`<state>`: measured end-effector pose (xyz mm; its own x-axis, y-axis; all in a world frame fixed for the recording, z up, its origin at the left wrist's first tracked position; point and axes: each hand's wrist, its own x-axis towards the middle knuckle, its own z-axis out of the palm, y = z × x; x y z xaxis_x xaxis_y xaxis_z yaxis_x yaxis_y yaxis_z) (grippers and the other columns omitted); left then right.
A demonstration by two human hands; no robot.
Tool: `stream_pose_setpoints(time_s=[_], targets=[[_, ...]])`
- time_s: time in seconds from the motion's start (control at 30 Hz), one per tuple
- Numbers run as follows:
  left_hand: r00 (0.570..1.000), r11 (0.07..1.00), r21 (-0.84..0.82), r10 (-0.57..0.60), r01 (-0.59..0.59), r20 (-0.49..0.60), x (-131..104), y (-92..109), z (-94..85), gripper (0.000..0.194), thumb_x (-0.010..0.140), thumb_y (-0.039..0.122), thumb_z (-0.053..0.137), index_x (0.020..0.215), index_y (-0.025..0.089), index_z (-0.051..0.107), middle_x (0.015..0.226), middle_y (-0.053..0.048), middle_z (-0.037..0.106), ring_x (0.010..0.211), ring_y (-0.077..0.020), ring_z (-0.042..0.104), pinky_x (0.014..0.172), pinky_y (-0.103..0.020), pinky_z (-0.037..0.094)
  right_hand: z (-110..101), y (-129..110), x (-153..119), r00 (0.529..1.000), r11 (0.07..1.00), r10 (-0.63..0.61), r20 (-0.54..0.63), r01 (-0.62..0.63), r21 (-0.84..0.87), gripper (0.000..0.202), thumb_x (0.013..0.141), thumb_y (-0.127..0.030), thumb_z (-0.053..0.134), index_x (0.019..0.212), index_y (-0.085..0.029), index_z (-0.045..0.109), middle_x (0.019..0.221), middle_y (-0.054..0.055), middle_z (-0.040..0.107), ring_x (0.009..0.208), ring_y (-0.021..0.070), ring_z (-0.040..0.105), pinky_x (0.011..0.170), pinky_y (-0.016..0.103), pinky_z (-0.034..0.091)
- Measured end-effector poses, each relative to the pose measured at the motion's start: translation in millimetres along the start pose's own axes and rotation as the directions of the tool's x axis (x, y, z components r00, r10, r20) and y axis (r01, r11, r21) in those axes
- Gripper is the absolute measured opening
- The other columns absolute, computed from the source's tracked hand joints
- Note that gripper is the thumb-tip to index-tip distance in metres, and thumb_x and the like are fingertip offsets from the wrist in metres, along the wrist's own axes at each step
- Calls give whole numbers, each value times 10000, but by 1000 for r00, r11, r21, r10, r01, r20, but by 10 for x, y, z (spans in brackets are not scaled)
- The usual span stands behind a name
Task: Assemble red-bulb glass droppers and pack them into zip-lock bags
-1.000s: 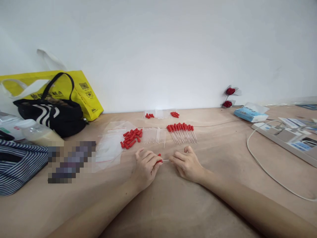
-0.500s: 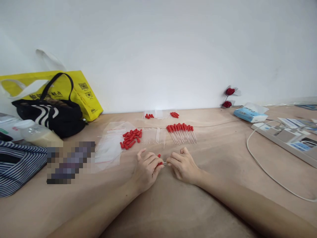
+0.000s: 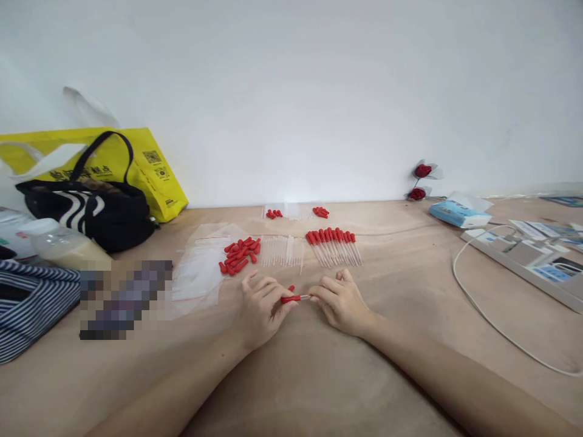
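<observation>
My left hand (image 3: pixel 264 312) is closed, thumb and forefinger at a red rubber dropper bulb (image 3: pixel 290 299). The bulb sits on the end of a clear glass dropper tube (image 3: pixel 305 297). My right hand (image 3: pixel 341 303) pinches that tube, its far part hidden by the fingers. Just behind the held bulb lies another red bulb (image 3: pixel 291 288). Beyond my hands are a pile of loose red bulbs (image 3: pixel 240 255), a row of bare glass tubes (image 3: pixel 280 251) and a fanned row of droppers with red bulbs (image 3: pixel 333 246).
Clear plastic bags (image 3: pixel 195 273) lie left of the bulbs. Further left are a blurred dark object (image 3: pixel 130 297), a bottle (image 3: pixel 64 243), a black bag (image 3: pixel 104 212) and a yellow bag (image 3: pixel 166 188). On the right are a tissue pack (image 3: pixel 460 210), a power strip (image 3: pixel 560 291) and its white cable (image 3: pixel 473 309).
My left hand has shifted slightly left and its fingers have drawn back, so more of the red bulb on the tube shows. My right hand stays pinched on the tube.
</observation>
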<state>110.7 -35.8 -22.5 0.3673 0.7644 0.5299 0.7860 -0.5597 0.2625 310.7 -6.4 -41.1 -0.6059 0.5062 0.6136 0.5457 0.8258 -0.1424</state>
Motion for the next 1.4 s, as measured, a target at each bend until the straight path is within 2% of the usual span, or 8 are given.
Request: stream_pose_setpoints(time_s=[0.2, 0.33, 0.47, 0.53, 0.67, 0.77, 1.13, 1.4], targets=[[1000, 1000, 31, 2, -2, -11, 13, -53, -17, 115, 807, 320, 510, 779, 246, 593, 761, 27, 667, 777, -162, 571, 953, -440, 151, -62, 37, -6, 1000, 1000, 7, 23, -7, 13, 178, 867, -228, 430, 922, -203, 598, 805, 13, 638, 730, 134, 504, 706, 317, 234], [997, 991, 109, -78, 77, 7, 21, -132, 3, 311, 738, 420, 569, 985, 234, 537, 941, -37, 646, 901, -226, 547, 885, -436, 216, -34, 128, 2, 983, 981, 170, -67, -175, -81, 176, 836, -257, 463, 834, -215, 634, 722, 22, 611, 710, 154, 485, 690, 324, 224], [988, 985, 116, -133, 124, 74, 44, -164, 52, 332, 702, 433, 597, 951, 221, 534, 901, -33, 646, 876, -236, 553, 811, -413, 251, 122, 232, 167, 898, 894, 399, -186, -426, -140, 184, 816, -252, 466, 878, -197, 629, 689, 34, 616, 716, 169, 508, 669, 319, 207], [985, 984, 104, -151, 143, 78, 55, -153, 66, 253, 722, 386, 585, 906, 217, 545, 836, -15, 654, 830, -218, 566, 792, -401, 253, 226, 257, 318, 852, 840, 488, -191, -518, -164, 196, 799, -233, 464, 922, -189, 610, 715, 36, 635, 729, 173, 524, 676, 318, 200], [987, 985, 91, -150, 144, 63, 47, -125, 65, 153, 745, 313, 556, 860, 212, 561, 727, 9, 655, 752, -188, 578, 805, -406, 243, 419, 253, 631, 769, 727, 620, -156, -638, -255, 176, 783, -199, 433, 835, -169, 599, 740, 56, 647, 733, 184, 539, 705, 337, 193], [990, 987, 96, -130, 125, 46, 32, -125, 62, 135, 750, 291, 543, 859, 217, 572, 722, 10, 655, 750, -182, 579, 831, -417, 235, 501, 253, 760, 739, 684, 665, -102, -659, -313, 179, 764, -197, 434, 832, -161, 596, 776, 77, 651, 748, 199, 542, 726, 359, 193], [993, 979, 179, -109, 99, 45, 19, -168, 70, 155, 784, 270, 485, 841, 252, 628, 782, -8, 645, 768, -179, 563, 852, -443, 235, 463, 217, 699, 755, 719, 653, -60, -644, -262, 262, 804, -326, 411, 843, -217, 646, 869, 73, 638, 847, 224, 513, 758, 385, 210], [993, 977, 187, -110, 102, 37, 11, -167, 53, 158, 787, 293, 486, 827, 258, 635, 760, -3, 647, 764, -180, 561, 860, -450, 232, 410, 135, 661, 733, 705, 680, -8, -656, -269, 264, 795, -350, 431, 926, -209, 612, 929, 92, 601, 901, 242, 488, 759, 395, 225]])
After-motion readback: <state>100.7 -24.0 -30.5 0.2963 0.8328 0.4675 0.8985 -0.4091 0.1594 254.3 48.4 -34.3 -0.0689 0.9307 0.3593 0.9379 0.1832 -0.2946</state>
